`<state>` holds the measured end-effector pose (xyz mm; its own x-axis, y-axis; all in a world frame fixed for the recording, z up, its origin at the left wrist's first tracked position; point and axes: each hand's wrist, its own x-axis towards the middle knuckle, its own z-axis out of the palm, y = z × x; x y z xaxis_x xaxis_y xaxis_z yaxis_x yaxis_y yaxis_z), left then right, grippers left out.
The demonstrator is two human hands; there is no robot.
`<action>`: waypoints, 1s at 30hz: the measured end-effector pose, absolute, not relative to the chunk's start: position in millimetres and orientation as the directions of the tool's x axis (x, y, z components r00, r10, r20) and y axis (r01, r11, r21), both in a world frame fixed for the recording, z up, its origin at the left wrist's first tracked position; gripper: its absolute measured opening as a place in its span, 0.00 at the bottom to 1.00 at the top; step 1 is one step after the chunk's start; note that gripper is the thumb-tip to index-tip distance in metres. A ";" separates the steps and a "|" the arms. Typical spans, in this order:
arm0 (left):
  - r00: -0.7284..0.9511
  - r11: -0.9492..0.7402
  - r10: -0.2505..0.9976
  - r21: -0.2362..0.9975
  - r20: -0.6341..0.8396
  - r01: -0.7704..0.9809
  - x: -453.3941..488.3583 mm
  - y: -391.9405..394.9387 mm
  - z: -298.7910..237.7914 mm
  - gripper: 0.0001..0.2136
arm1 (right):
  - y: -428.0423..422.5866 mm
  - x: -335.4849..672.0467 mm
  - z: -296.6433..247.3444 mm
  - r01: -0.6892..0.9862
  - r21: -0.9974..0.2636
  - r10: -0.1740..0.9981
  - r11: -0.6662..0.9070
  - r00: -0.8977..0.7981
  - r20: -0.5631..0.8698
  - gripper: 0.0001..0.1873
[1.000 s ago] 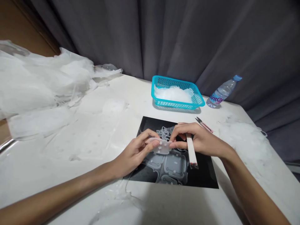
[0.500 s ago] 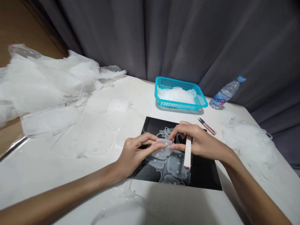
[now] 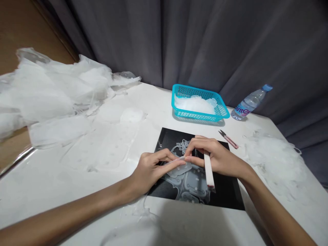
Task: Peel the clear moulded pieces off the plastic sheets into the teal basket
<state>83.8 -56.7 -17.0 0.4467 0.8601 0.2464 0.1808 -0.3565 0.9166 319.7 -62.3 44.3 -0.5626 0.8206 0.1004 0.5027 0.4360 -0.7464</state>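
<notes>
Over a black board (image 3: 227, 191), my left hand (image 3: 151, 169) pinches a small translucent, rubbery-looking piece (image 3: 181, 158) between thumb and fingers, its thin edge toward me. My right hand (image 3: 216, 155) has its thumb and fingertips closed on the right end of the same piece. A flat white stick (image 3: 209, 174) with a reddish lower end is also held in my right hand, hanging below the fingers. Beneath, a translucent sheet of moulded shapes (image 3: 196, 182) lies on the board. Curly clear trimmings (image 3: 183, 145) lie behind my fingertips.
A blue basket (image 3: 201, 118) holds whitish translucent pieces. Right of it stand a water bottle (image 3: 247, 104) and small pink-handled snips (image 3: 228, 139). Translucent scraps (image 3: 279, 160) are heaped at right; a larger pile of translucent sheets (image 3: 56, 89) covers the left. A grey curtain (image 3: 189, 41) hangs behind.
The piece between my hands has tipped from showing its broad face to nearly edge-on. Both hands stay closed on it, and the stick remains in my right hand. The view has shifted slightly.
</notes>
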 end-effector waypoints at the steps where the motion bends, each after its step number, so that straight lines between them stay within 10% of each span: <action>1: 0.449 -0.366 0.857 0.911 0.252 0.188 83.7 -56.8 -17.3 0.06 | -62.3 320.6 44.5 0.513 -0.741 0.820 0.433 -0.565 0.089 0.04; 30: 0.535 -0.232 0.836 0.961 0.120 0.147 85.7 -50.0 -18.2 0.08 | -57.2 340.2 44.7 0.590 -0.718 0.823 0.368 -0.566 -0.043 0.09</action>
